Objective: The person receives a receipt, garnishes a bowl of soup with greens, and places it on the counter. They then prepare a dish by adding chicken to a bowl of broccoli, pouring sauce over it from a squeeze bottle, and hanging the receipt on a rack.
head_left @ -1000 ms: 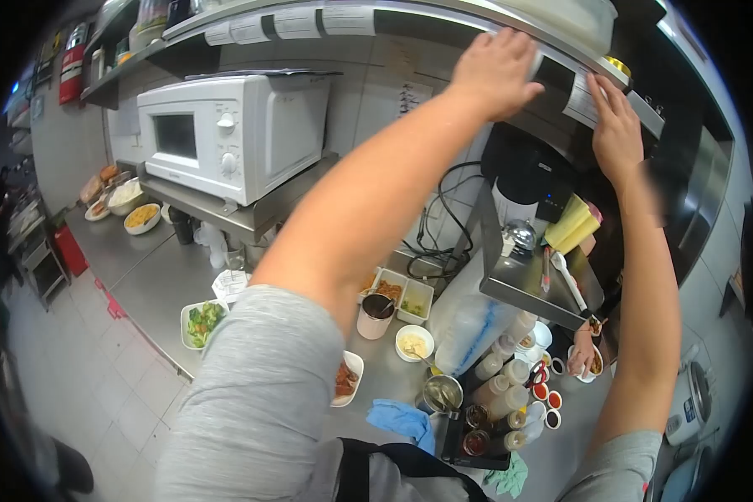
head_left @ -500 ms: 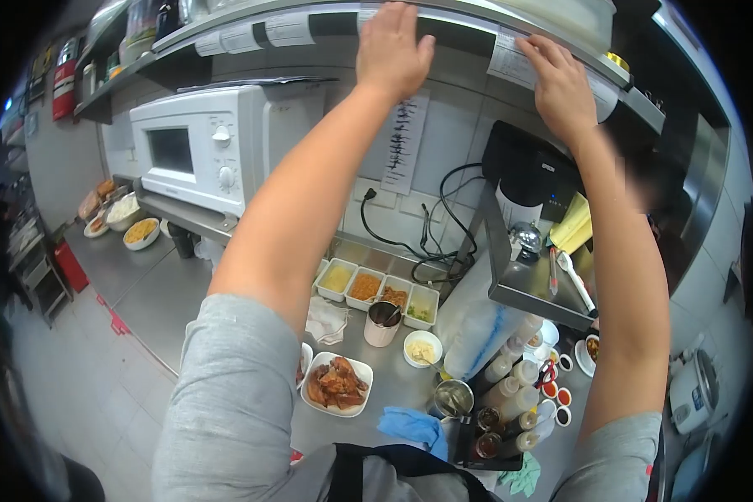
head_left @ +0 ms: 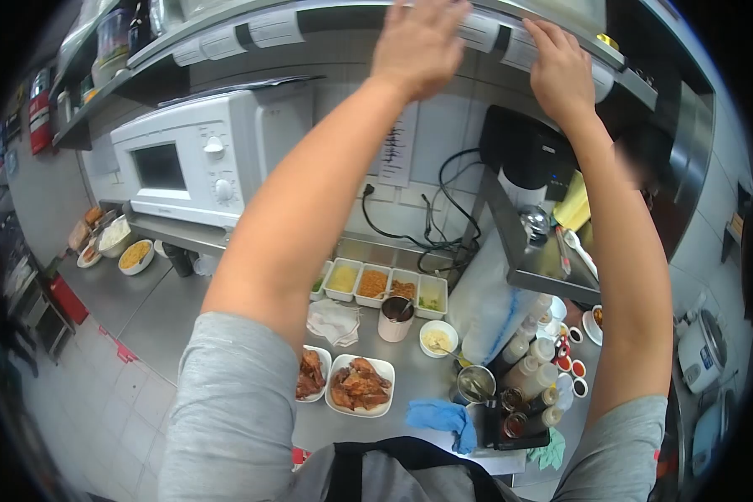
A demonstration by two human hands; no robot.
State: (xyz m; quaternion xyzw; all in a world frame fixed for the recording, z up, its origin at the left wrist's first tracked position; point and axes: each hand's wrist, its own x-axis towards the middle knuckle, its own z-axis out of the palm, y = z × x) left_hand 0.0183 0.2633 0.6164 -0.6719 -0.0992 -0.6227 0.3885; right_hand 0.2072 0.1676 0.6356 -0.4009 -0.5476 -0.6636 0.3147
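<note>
My left hand (head_left: 422,46) is raised to the front edge of the overhead metal shelf (head_left: 343,7), fingers stretched out along the rail. Just right of it a white paper slip (head_left: 480,32) hangs from that rail. My right hand (head_left: 562,74) reaches up farther right, fingers extended and fingertips at the rail beside another printed slip (head_left: 520,52). Its thumb is hidden. More white slips (head_left: 274,28) line the rail at the left.
Below stand a microwave (head_left: 176,163), a black printer (head_left: 523,146) and a small metal shelf (head_left: 552,283). The counter holds bowls of cooked chicken (head_left: 361,385), topping containers (head_left: 372,283), a blue cloth (head_left: 443,418) and sauce bottles (head_left: 531,376).
My left hand has moved right along the rail, closer to my right hand. A slip now shows between them where a dark strip was. The view has shifted slightly.
</note>
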